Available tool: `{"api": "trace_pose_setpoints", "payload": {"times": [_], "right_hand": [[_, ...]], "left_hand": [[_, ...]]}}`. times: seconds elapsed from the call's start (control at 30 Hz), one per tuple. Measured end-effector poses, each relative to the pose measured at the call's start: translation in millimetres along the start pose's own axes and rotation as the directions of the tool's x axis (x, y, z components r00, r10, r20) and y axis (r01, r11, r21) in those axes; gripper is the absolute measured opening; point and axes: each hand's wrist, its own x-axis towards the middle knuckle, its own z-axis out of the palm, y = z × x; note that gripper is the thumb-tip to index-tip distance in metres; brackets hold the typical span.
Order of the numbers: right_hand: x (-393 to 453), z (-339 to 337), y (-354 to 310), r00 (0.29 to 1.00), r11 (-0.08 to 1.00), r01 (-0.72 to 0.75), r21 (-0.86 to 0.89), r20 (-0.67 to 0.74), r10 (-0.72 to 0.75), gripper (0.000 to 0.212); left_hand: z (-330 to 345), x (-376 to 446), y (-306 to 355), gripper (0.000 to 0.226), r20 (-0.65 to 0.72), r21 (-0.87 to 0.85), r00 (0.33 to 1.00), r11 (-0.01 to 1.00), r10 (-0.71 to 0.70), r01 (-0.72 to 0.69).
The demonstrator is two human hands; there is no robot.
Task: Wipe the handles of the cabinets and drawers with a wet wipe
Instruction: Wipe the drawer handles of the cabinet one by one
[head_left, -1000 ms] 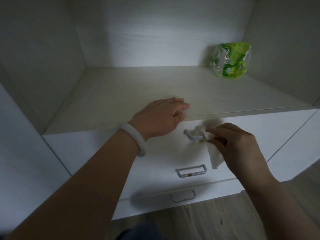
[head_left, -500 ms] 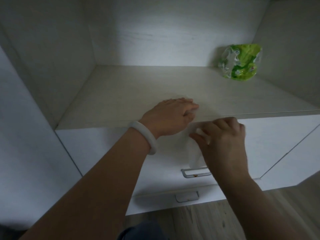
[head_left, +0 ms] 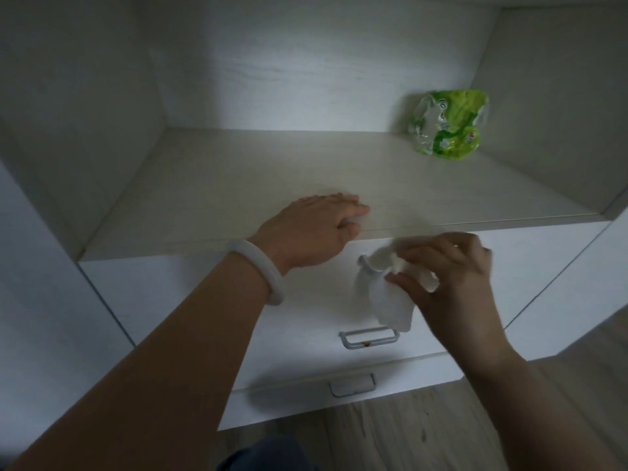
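- Left hand (head_left: 314, 232): rests palm-down on the front edge of the shelf (head_left: 272, 185) above the drawers; fingers straight, thumb tucked under the edge; holds nothing. A white bangle (head_left: 256, 270) sits on this wrist.
- Right hand (head_left: 445, 277): fingers and thumb curled, pinching the wet wipe (head_left: 387, 300) against the top drawer handle (head_left: 363, 261).
- Wet wipe: white, draped over the top drawer handle; the upper part is bunched between the fingers, the lower part hangs loose in front of the top drawer front (head_left: 306, 300). Only the left end of this handle shows; the remainder is covered by the wipe and the hand.
- Middle drawer handle (head_left: 368, 337): a silver bar, uncovered, just below the hanging end of the wipe. A small brown spot is visible on its lower edge.
- Bottom drawer handle (head_left: 352, 385): uncovered, below the middle one, near the wood-pattern floor (head_left: 407, 436).
- Wipes packet (head_left: 448, 125): green and clear, crumpled, standing at the back right of the shelf, well apart from both hands.
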Motion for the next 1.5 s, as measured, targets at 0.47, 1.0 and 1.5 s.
{"api": "trace_pose_setpoints", "payload": {"times": [0.47, 1.0, 1.5], "right_hand": [[-4.7, 2.0, -10.9, 0.985, 0.989, 0.079, 0.127, 0.140, -0.097, 0.026], [-15.8, -0.9, 14.0, 0.979, 0.969, -0.186, 0.159, -0.056, 0.197, 0.026], [-105.2, 42.7, 4.3, 0.542, 0.473, -0.793, 0.384, 0.091, 0.835, 0.017]], "left_hand": [[1.5, 0.2, -2.6, 0.045, 0.004, 0.007, 1.000, 1.000, 0.004, -0.004], [2.8, 0.9, -3.1, 0.058, -0.002, 0.007, 1.000, 1.000, 0.015, -0.015], [5.4, 0.7, -6.9, 0.072, -0.004, 0.091, 0.998, 0.994, 0.065, -0.065]]}}
